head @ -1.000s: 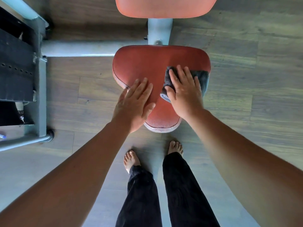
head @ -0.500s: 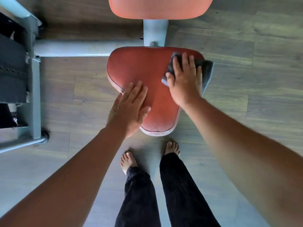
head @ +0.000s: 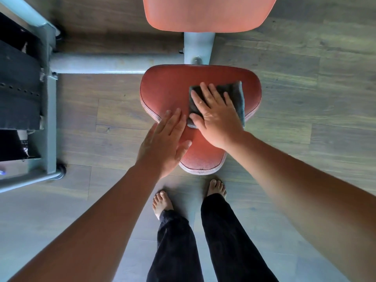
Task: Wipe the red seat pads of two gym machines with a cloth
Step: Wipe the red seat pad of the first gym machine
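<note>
A red seat pad (head: 166, 90), wide at the far end and narrow toward me, sits on a grey machine frame. A dark grey folded cloth (head: 237, 94) lies on its right half. My right hand (head: 215, 115) presses flat on the cloth with fingers spread. Resting flat on the pad's near left edge is my left hand (head: 164, 141), fingers together and holding nothing. A second red pad (head: 207, 13), the backrest, shows at the top edge.
The grey frame tube (head: 114, 63) runs left from the seat post (head: 199, 47) to a black weight stack (head: 18, 88) in its grey upright. Wood-look flooring (head: 305, 78) surrounds the machine. My bare feet (head: 161, 202) stand just below the pad's tip.
My right hand slid the cloth from the pad's far right corner back toward me and the middle. My left hand stayed on the near left edge.
</note>
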### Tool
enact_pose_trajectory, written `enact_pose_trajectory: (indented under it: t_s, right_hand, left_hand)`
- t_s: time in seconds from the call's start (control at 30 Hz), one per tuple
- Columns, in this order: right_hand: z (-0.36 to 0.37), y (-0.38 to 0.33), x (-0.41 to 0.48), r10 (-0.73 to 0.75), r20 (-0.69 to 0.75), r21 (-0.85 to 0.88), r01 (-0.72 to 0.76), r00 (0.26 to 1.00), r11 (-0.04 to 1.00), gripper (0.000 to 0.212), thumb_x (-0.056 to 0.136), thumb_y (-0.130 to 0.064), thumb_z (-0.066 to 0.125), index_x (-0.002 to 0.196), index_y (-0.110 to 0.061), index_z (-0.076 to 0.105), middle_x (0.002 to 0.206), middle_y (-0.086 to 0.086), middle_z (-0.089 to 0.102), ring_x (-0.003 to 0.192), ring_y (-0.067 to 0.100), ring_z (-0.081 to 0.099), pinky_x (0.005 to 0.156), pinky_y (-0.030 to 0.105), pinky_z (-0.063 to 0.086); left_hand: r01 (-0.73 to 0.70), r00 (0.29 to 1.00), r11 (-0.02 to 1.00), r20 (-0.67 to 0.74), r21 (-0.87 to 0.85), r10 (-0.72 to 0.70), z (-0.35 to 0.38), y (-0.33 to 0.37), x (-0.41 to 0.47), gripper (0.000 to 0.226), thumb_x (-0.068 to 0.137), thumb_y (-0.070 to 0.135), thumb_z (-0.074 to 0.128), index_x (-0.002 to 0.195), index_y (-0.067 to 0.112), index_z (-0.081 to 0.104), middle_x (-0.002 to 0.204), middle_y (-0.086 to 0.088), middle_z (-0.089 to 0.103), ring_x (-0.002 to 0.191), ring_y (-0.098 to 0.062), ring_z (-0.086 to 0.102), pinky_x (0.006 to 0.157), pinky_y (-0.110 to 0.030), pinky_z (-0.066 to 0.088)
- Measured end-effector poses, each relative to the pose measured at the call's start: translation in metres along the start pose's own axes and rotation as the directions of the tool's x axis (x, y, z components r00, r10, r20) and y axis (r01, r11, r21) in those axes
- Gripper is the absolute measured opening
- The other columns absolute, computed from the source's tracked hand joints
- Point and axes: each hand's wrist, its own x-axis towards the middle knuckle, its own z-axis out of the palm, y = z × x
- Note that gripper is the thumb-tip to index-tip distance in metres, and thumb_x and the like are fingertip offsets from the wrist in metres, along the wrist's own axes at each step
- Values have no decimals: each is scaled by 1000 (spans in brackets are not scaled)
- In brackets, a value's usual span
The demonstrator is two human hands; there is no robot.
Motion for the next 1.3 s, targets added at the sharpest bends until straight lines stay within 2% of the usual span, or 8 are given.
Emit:
enact_pose_trajectory:
  t_s: [0.1,0.23,0.43,0.63,0.8,0.97,1.13,1.3]
  right_hand:
    - [-11,19,41,-26,61,-60,29,998,998,66,101,-56,29,160,-26,22,169,6,16,156,27,16,125,52,16]
    - [-14,-3,85,137,62,-71,-132,989,989,68,103,-51,29,161,-19,13,170,10,9,156,30,8,125,53,9]
    - [-6,-10,48,-176,99,-60,182,979,981,68,101,-55,30,160,-22,21,169,5,15,156,26,13,125,51,13]
    - [-5,-41,111,40,74,-77,-35,996,996,67,103,-51,27,161,-21,12,170,8,9,157,29,7,125,51,8]
    - [-1,-51,89,-237,114,-59,245,965,968,68,101,-53,29,161,-25,16,170,4,11,157,24,9,125,49,10]
    - [2,-86,135,-32,104,-77,40,994,996,66,103,-50,31,161,-21,17,170,7,11,157,29,8,126,52,9]
    - [0,-64,114,-376,153,-73,390,914,918,68,100,-57,33,160,-27,21,170,0,15,156,24,12,124,50,14]
    - [-1,-67,86,-247,128,-95,259,961,961,65,102,-54,25,161,-28,17,170,0,9,157,22,8,125,51,11]
  left_hand:
    - [23,1000,1000,-2,-12,-23,0,-3,-4,72,104,60,24,165,25,12,174,4,1,161,-17,0,127,-49,22]
    - [65,998,997,4,-46,-65,-1,-1,-11,72,104,59,28,166,25,9,174,7,-3,160,-14,-4,128,-47,19]
    - [157,986,986,57,-49,-154,1,-1,-21,77,104,65,20,164,27,-8,170,9,-24,156,-9,-23,130,-44,10]
    - [234,972,962,34,-142,-231,7,3,-26,75,105,62,27,164,30,-7,170,13,-23,157,-9,-20,130,-43,8]
    - [238,971,957,24,-165,-237,11,3,-27,75,105,61,25,164,29,-8,170,12,-24,158,-11,-18,130,-44,11]
    - [241,970,953,5,-184,-244,15,4,-29,76,102,64,19,165,28,-2,172,11,-17,159,-12,-13,130,-43,10]
    - [250,968,949,11,-190,-252,14,6,-32,74,105,61,26,165,29,-3,172,12,-17,159,-11,-13,130,-41,8]
    - [270,963,949,54,-163,-264,15,2,-42,74,105,62,22,164,30,-10,170,14,-21,158,-11,-17,131,-40,4]
